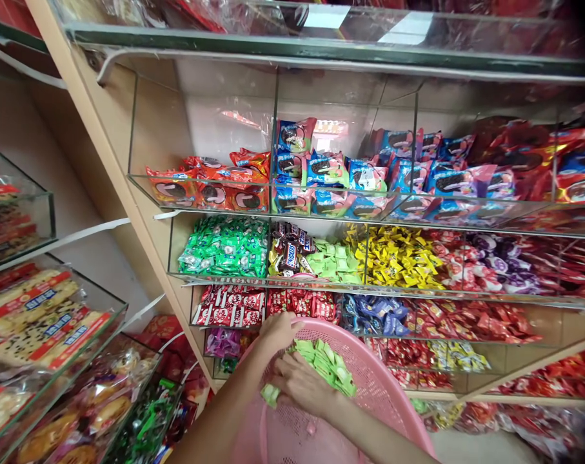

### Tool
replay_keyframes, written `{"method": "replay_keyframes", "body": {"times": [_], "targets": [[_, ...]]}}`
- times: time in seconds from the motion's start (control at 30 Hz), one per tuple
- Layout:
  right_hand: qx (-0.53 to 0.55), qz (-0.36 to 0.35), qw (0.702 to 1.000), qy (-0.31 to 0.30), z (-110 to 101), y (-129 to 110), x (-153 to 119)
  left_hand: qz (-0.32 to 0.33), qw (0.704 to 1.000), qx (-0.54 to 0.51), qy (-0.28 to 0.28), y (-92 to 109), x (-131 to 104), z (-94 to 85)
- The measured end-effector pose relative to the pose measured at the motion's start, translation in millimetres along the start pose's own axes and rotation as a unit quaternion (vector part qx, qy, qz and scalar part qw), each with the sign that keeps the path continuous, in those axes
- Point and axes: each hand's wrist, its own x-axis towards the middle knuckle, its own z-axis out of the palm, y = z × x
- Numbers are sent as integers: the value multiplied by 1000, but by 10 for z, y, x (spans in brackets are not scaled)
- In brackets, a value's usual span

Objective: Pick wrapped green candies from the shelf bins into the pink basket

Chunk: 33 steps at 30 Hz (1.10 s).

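Observation:
A pink plastic basket (391, 386) with a perforated wall is in front of me, below the candy shelves. My left hand (283, 330) is at its far left rim, with the fingers closed over the edge. Inside the basket, a pile of light green wrapped candies (327, 364) lies against the far side. My right hand (299, 385) reaches in from the right, its fingers bent down among these candies. One green wrapped candy (270, 394) shows at its fingertips. The palm side of the right hand is hidden.
Glass-fronted shelves hold green candies (227, 248), yellow candies (401, 258), Snickers bars (291, 254) and blue cookie packs (328, 171). Red-and-white packets (231, 306) sit just behind my left hand. A wooden post (113, 174) separates the left shelves of packaged bread (35, 309).

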Motion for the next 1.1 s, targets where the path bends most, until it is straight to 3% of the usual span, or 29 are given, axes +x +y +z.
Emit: {"method": "replay_keyframes", "body": {"times": [0.37,1.1], "targets": [[49,140,989,-9,-40,-111,-166,32,999,21,-34,183,20,141],[26,114,993,3,-162,-67,-576,25,998,39,-33,548,-39,302]]}}
